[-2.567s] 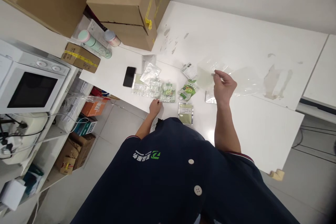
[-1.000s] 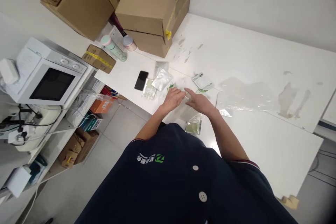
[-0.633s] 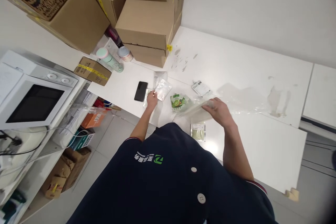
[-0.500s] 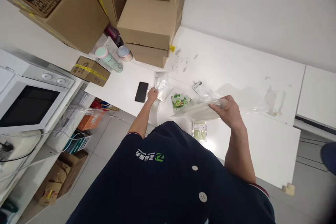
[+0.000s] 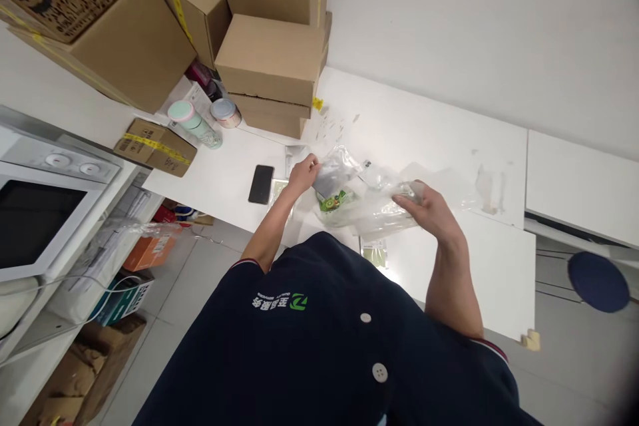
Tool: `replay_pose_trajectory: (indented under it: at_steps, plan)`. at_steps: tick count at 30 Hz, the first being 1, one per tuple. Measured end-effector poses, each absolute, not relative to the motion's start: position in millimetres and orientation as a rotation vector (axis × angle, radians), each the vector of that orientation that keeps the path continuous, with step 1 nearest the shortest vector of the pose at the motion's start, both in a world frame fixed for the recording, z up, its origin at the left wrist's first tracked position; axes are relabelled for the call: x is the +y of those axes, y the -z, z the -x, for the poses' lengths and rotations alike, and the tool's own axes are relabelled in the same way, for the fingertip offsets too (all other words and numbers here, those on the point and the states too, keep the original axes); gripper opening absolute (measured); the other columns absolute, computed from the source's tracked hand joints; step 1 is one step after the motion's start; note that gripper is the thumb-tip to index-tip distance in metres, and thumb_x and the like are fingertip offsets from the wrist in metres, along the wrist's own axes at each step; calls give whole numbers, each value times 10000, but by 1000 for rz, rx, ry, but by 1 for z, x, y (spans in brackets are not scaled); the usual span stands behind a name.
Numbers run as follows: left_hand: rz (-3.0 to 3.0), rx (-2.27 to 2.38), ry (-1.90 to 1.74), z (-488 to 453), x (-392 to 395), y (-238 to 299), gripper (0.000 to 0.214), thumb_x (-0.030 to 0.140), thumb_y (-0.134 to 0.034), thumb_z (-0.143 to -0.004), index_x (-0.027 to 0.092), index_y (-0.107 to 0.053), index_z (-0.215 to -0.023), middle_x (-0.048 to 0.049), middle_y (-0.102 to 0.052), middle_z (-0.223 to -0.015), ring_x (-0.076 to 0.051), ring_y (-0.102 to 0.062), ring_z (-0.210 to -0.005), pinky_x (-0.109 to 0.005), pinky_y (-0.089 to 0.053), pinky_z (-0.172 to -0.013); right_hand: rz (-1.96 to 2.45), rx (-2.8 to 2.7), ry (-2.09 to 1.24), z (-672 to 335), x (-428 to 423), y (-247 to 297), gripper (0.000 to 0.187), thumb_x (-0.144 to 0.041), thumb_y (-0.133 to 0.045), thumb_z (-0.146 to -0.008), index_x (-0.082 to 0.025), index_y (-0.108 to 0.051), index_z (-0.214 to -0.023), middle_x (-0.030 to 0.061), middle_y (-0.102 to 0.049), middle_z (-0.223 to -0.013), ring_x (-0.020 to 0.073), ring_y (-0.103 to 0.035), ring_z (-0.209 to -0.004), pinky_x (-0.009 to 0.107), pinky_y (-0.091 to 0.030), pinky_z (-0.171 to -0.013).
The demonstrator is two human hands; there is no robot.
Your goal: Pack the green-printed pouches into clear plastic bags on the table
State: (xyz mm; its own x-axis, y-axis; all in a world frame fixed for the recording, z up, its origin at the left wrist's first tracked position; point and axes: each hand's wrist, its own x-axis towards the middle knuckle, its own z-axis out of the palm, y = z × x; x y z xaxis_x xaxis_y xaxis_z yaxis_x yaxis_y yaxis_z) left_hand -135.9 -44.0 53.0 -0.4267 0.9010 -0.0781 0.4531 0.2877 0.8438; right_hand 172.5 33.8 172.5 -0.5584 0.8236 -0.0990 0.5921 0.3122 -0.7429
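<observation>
- Clear plastic bag hangs above the worktop at the centre of the frame; its long axis runs across the picture, from the right hand toward the left hand
- Right hand is closed on the bag's right end, with the fingers curled over the film and the wrist toward the lower right
- Left hand is pinched on a small silvery pouch, lifted off the worktop just above and left of the bag's loose end; whether pouch and bag touch cannot be told
- Hands are apart, with the whole length of the bag between them; the left is the nearer one to the bag's free end, the pouch lying up and to the left of it
- Green kiwi packet shows at that same end, right under the pouch; whether it is inside the bag or behind the film cannot be told
- Pale green sachet lies flat on the worktop below the bag, close to the person's dark shirt
- Black phone lies left of the left hand, near but apart from it
- Crumpled clear sheet is spread on the worktop beyond the right hand
- Brown boxes are stacked at the upper left of the frame, well apart from the hands, with a mint tumbler and a small taped carton on their left
</observation>
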Motion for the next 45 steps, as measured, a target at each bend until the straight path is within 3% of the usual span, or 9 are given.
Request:
replay_pose_trajectory:
  at_steps: [6,10,16,19,22,24,31,39,45]
  plan:
    - [-1010,1761,-1225,128,-33,-53,232,284,-668,-767,195,-485,-657,44,-469,-608,-106,-433,-592,-251,-359,-599,1170,-2371,-1244,-161,39,-157,325,-537,-597,-843,-219,-632,-897,7,-618,-778,172,-571,-694,300,-457,-638]
    - [-1263,1925,-1076,114,-35,-58,211,217,-673,-751,189,-495,-642,13,-509,-698,-132,-486,-681,-268,-404,-659,992,-2513,-1201,-154,39,-151,277,-472,-604,-854,-225,-680,-953,59,-648,-1025,222,-625,-911,360,-496,-827]
    - [-1883,1897,-715,86,-53,-59,97,203,-508,-884,209,-603,-871,-34,-529,-1043,-117,-512,-721,-249,-404,-627,918,-2806,-1084,-132,46,-134,594,-371,-640,-839,-321,-474,-1407,74,-273,-1573,278,-606,-1106,434,-486,-942]
    - [-2078,1842,-686,82,-61,-54,205,160,-423,-903,216,-619,-890,-35,-549,-1039,-121,-515,-735,-250,-408,-629,943,-2851,-1101,-121,56,-115,664,-338,-691,-792,-279,-469,-1414,107,-462,-1448,285,-600,-1110,416,-481,-935]
    - [-2063,1828,-927,86,-67,-41,205,184,-439,-908,216,-635,-855,-47,-589,-994,-160,-553,-861,-309,-453,-800,947,-2824,-1121,-114,60,-99,288,-319,-654,-810,-201,-689,-1069,91,-678,-1042,255,-636,-948,367,-489,-856]
    - [-1827,1889,-1181,91,-73,-26,127,302,-553,-887,216,-646,-894,-71,-600,-1052,-205,-555,-1014,-370,-431,-935,944,-2730,-1141,-113,59,-95,157,-320,-635,-818,-191,-705,-875,68,-686,-890,228,-634,-843,344,-485,-800]
    - [-414,1577,-1300,111,-95,21,732,501,-710,-777,311,-413,-1418,-137,-509,-1376,-248,-560,-1165,-398,-448,-942,1002,-2193,-1630,-119,54,-108,288,-462,-728,-738,-187,-716,-820,22,-695,-813,193,-633,-766,311,-477,-719]
    - [-272,1024,-1472,100,-64,11,424,408,-804,-701,189,-668,-1038,-48,-678,-940,-144,-640,-820,-296,-493,-798,1065,-1903,-1732,-130,60,-100,261,-413,-792,-668,-189,-664,-712,-31,-586,-656,125,-535,-628,265,-414,-611]
    - [-135,991,-1268,88,-51,5,580,397,-790,-730,267,-554,-1244,-65,-638,-1082,-173,-671,-840,-360,-532,-781,1176,-1555,-1867,-158,52,-82,361,-425,-848,-521,-208,-641,-722,-31,-624,-660,142,-562,-610,290,-465,-618]
